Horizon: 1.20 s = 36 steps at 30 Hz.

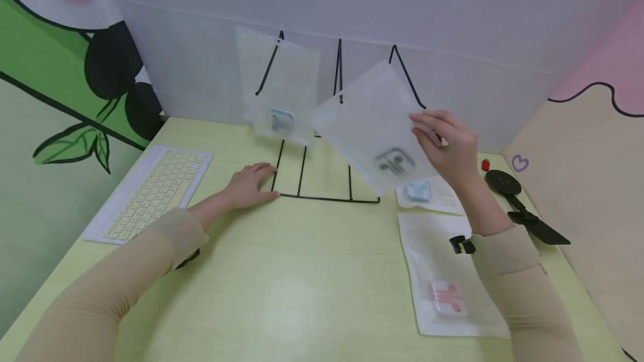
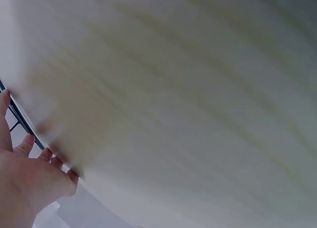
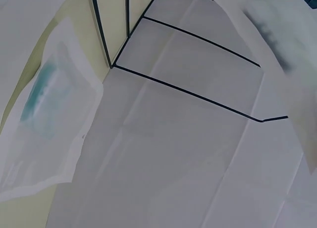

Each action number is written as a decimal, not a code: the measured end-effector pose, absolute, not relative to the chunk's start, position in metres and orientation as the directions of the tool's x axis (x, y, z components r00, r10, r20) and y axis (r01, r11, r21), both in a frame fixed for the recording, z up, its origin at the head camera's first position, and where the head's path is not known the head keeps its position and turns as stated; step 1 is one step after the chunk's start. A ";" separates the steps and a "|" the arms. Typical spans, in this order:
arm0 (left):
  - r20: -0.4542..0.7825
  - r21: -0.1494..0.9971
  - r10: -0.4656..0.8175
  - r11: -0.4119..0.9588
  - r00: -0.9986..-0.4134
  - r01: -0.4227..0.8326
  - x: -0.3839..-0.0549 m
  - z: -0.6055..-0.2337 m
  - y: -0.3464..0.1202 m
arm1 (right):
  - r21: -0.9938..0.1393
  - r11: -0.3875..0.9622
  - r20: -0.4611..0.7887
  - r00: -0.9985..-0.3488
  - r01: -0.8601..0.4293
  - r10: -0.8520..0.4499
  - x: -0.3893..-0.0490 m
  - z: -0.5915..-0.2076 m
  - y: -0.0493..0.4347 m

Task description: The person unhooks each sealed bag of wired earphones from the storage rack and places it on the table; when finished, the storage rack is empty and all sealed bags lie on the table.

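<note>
My right hand [image 1: 453,147] pinches the edge of a frosted plastic bag [image 1: 359,119], which hangs tilted in front of the black wire display rack [image 1: 327,199]. Inside that bag is a square case with dark earphones [image 1: 394,162]. At the left side of the rack's base, my left hand [image 1: 249,186] lies with fingers extended, its fingertips at the wire. Another frosted bag [image 1: 282,80], holding a case of blue earphones [image 1: 282,122], hangs on the rack's left hook. In the left wrist view the left hand [image 2: 34,181] is beside the black wire.
On the right lie a bag [image 1: 432,261] with pink earphones and a bag [image 1: 445,200] with blue ones. Beyond them are a small red object [image 1: 485,165] and a black stand-like object [image 1: 505,182]. A white keyboard [image 1: 156,191] lies at the left; a pale cloth backdrop [image 1: 453,10] stands behind.
</note>
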State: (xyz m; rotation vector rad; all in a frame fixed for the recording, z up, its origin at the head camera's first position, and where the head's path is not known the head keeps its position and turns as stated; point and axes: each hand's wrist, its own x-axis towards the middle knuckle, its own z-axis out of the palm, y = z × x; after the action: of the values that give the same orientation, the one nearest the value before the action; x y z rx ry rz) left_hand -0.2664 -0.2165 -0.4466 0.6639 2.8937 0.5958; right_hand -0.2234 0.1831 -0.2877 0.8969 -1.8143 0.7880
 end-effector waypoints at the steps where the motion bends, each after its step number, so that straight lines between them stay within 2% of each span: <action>1: -0.024 0.400 0.438 0.828 -0.899 0.393 -0.267 -0.447 -0.217 | -0.141 0.527 0.918 -0.310 -0.838 -0.247 -0.222 -0.287 0.184; 7: -0.022 0.405 0.438 0.826 -0.899 0.393 -0.268 -0.449 -0.217 | -0.169 0.520 0.887 -0.359 -0.837 -0.290 -0.217 -0.285 0.191; 17: -0.018 0.398 0.442 0.826 -0.897 0.399 -0.270 -0.448 -0.217 | -0.166 0.460 0.881 -0.341 -0.872 -0.328 -0.208 -0.278 0.201; 27: -0.028 0.406 0.444 0.824 -0.896 0.396 -0.269 -0.448 -0.217 | -0.246 0.457 0.895 -0.381 -0.855 -0.230 -0.187 -0.267 0.214; 31: -0.025 0.415 0.445 0.819 -0.895 0.395 -0.268 -0.447 -0.217 | -0.246 0.468 0.913 -0.366 -0.849 -0.183 -0.180 -0.264 0.220; 36: -0.020 0.423 0.448 0.814 -0.894 0.399 -0.267 -0.446 -0.217 | -0.286 0.486 0.908 -0.396 -0.826 -0.138 -0.166 -0.261 0.226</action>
State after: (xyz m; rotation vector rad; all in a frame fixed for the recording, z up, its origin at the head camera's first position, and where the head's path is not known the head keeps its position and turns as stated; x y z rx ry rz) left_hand -0.2666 -0.2171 -0.4457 0.6750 2.8781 0.6318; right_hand -0.1657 0.2256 -0.2613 0.8082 -1.8357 0.9633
